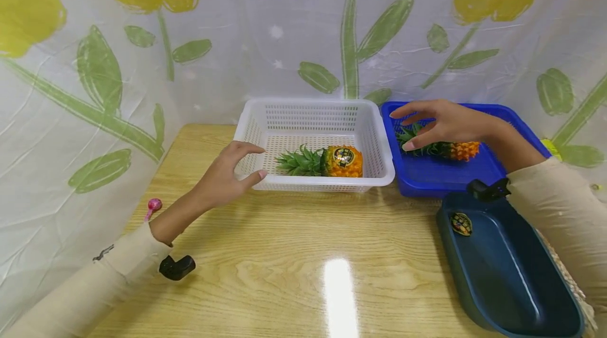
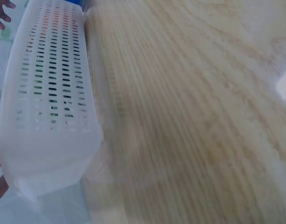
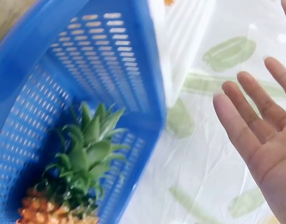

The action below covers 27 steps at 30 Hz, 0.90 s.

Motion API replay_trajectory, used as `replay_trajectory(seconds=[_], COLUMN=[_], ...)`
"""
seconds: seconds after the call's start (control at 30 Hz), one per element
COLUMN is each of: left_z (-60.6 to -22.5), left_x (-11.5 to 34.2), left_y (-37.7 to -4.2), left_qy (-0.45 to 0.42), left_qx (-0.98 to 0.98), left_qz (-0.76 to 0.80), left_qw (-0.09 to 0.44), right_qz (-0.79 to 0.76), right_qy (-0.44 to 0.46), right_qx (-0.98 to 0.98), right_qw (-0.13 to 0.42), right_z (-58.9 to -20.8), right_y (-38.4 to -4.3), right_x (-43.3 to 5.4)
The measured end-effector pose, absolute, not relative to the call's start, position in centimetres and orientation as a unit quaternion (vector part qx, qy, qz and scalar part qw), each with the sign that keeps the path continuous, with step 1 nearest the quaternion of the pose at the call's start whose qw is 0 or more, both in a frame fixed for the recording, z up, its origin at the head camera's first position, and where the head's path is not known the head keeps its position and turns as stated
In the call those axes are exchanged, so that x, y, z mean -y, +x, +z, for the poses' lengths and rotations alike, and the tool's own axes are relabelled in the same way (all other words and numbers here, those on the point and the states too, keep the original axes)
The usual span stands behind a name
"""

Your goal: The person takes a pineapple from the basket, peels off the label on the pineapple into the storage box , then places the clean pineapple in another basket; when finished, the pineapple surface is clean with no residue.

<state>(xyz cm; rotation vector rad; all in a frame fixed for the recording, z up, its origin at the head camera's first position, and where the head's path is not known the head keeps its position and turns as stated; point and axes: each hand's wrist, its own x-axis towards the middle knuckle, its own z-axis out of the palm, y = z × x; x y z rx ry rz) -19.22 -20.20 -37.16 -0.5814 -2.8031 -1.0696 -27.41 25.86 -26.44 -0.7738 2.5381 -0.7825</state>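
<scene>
My left hand (image 1: pixel 227 177) is at the left end of a white plastic basket (image 1: pixel 313 186), thumb and fingers spread apart over its rim; whether it touches the rim I cannot tell. A small pineapple (image 1: pixel 342 161) with a green crown and a round label lies on its side in that basket. Over the left part of a blue basket (image 1: pixel 455 177), my right hand (image 1: pixel 443 122) hovers with fingers extended, nothing in it. Below it lies another pineapple (image 1: pixel 462 150), its crown (image 3: pixel 89 149) plain in the right wrist view.
A dark teal basin (image 1: pixel 509 269) stands at the right front, with a round label (image 1: pixel 461 224) inside its far left corner. Near the table's left edge lies a pink lollipop (image 1: pixel 154 205). A flower-printed curtain (image 1: pixel 265 27) hangs behind the baskets.
</scene>
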Motion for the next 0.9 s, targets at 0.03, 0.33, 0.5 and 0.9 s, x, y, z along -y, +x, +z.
replay_trajectory(seconds=[0.03,0.33,0.5,0.9], left_z=[-37.2,-38.0,-38.6,-39.7], left_x=[20.3,21.5,22.1,22.7], left_y=[-19.2,-19.6,-19.8,-20.4], left_qy=[-0.186,-0.132,-0.105,-0.087], left_qx=[0.916,0.922,0.927,0.918], left_qz=[-0.351,-0.359,-0.36,-0.385], left_qw=[0.05,0.055,0.023,-0.047], right_qz=[-0.281,-0.283,-0.27,-0.249], right_qy=[-0.274,-0.29,-0.316,-0.345], right_qx=[-0.9,-0.888,-0.88,-0.87], right_qw=[0.19,0.218,0.228,0.247], right_z=[-26.4,-26.7,-27.2,-28.9], right_y=[-27.4,-27.8,-28.4,-30.1], right_x=[-25.6,-22.8,-21.4,-18.4])
